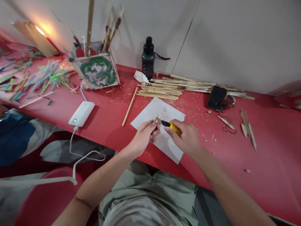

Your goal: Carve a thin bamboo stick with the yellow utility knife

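Observation:
My right hand point(184, 135) is closed around the yellow and black handle of a utility knife point(175, 128). Its blade points left and meets the tip of a small piece of wood point(156, 118). That piece is pinched in my left hand point(147, 133), and most of it is hidden by the fingers. Both hands are over a white sheet of paper point(170, 146) on the red table point(235, 175). Fine shavings lie on the paper near the blade. A single bamboo stick point(129, 106) rests left of the paper.
Behind the paper lie bundled bamboo strips point(162, 91), a dark bottle point(148, 59) and a phone point(216, 98). Carved wood pieces point(248, 125) lie right. Leftward are a white power bank point(81, 113) with a cable, a dragon-painted holder point(98, 72) and a lit candle point(50, 42).

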The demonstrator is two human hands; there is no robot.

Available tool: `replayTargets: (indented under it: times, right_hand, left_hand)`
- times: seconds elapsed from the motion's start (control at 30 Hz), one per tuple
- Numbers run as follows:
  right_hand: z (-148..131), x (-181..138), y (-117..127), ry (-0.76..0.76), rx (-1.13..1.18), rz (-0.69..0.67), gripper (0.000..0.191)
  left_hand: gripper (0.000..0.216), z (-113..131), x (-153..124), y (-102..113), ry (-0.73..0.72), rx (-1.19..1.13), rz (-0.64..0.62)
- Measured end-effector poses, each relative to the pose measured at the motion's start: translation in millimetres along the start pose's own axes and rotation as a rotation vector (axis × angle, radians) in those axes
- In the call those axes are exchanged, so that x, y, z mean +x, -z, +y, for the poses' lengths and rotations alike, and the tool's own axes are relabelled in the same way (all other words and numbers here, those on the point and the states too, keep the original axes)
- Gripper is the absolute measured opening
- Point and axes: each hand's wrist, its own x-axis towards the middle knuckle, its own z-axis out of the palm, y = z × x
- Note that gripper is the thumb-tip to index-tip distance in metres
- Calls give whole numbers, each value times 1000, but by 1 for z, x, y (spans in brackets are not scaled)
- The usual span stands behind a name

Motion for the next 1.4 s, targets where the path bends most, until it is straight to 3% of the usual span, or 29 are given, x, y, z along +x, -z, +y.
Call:
replayTargets:
  times: [0.2, 0.3, 0.4, 0.53, 0.63, 0.73, 0.8, 0.83, 0.97, 1.03, 1.23, 1.4]
  right_hand:
    - [-5, -12, 7, 81, 18, 41, 45]
    - [-5, -14, 1, 86, -71, 151, 49]
    - [-6, -11, -10, 58, -135, 238, 51]
    - [-3, 6, -25, 25, -183, 148, 53]
    - [14, 33, -22, -99, -235, 39, 50]
    - [36, 57, -6, -428, -227, 112, 48]
    - [41, 60, 7, -347, -208, 200, 46]
    - [39, 56, 11, -274, -175, 182, 47]
    - [14, 21, 9, -54, 5, -76, 42]
    - [6, 4, 1, -24, 71, -112, 40]
    - [4, -15, -3, 56, 127, -68, 46]
    - [-2, -20, -6, 93, -36, 139, 50]
  left_hand:
    - [46, -3, -17, -12, -120, 170, -11]
    - [46, -6, -19, -18, -115, 167, 23]
    - [44, -8, -12, -18, -74, 66, 23]
    - [32, -7, 1, -9, 11, -195, -34]
    - [29, -16, -2, -8, 89, -371, -45]
    - [32, -34, -13, -13, 279, -390, -128]
    - [32, -42, -15, -14, 186, -393, -16]
    - [33, -44, -14, -12, 140, -367, 27]
    - [33, -33, -5, -2, 95, -254, 23]
    - [34, -24, -5, -1, 95, -212, 6]
    - [40, -20, -18, -9, 101, -66, -44]
    - [42, -23, -16, -11, 29, 1, -52]
